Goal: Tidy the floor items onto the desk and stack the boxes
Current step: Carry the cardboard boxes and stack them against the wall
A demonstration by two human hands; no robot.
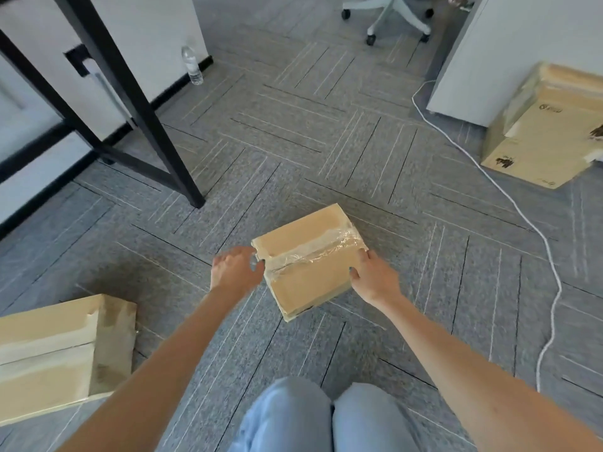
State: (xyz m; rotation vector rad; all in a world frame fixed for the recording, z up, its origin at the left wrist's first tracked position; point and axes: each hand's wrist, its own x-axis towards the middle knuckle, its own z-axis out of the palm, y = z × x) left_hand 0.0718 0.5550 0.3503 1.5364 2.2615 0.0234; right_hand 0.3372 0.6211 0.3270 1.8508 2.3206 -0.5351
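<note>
We see our two arms bare from the lower corners of the frame up to the hands near its middle, with no sleeve, watch, bracelet or ring visible on either. Our bare left hand [235,269] sits just left of centre and our bare right hand [375,278] just right of centre; its nails look dark, though the blur leaves that uncertain. At the bottom centre of the frame our pale blue denim trousers [326,419] cover both knees, the faded fabric showing soft creases and a dark gap between the legs.
</note>
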